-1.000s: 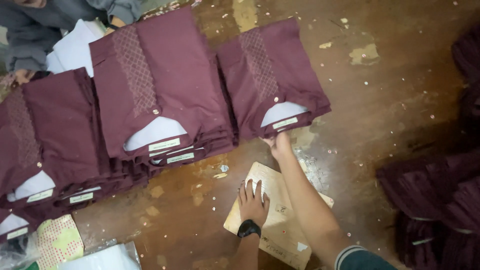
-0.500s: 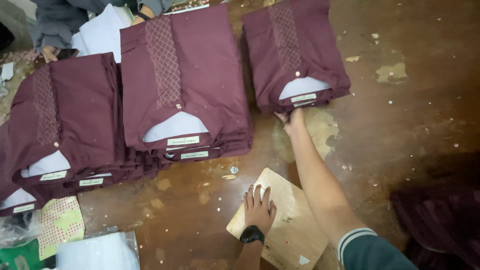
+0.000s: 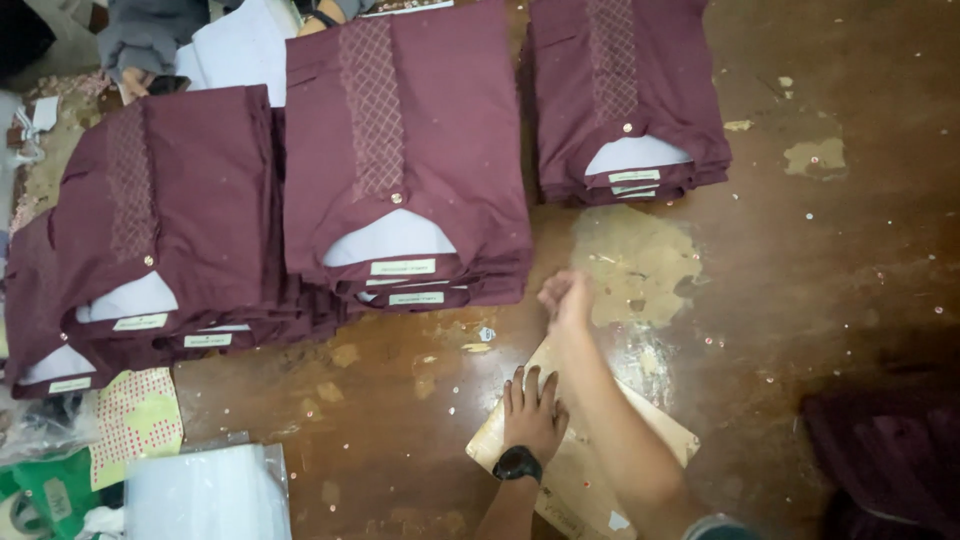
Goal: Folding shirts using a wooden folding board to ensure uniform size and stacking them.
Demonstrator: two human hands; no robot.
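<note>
My left hand (image 3: 533,412), with a black watch on its wrist, lies flat and spread on a tan cardboard sheet (image 3: 655,440) on the brown wooden table (image 3: 800,260). My right hand (image 3: 565,297) hovers blurred above the table, fingers curled with nothing in them, just below the middle stack of folded maroon shirts (image 3: 410,160). A smaller stack of maroon shirts (image 3: 625,90) sits to the upper right. Further stacks of the same shirts (image 3: 160,220) lie at the left.
Another person's hands and grey sleeves (image 3: 150,50) show at the top left beside white sheets (image 3: 240,50). Clear plastic bags (image 3: 205,495) and a red-dotted paper (image 3: 135,420) lie at the lower left. Loose maroon cloth (image 3: 890,450) is heaped at the lower right.
My right hand has drawn back from the right shirt stack toward me and to the left. The view has shifted. My left hand stays on the cardboard.
</note>
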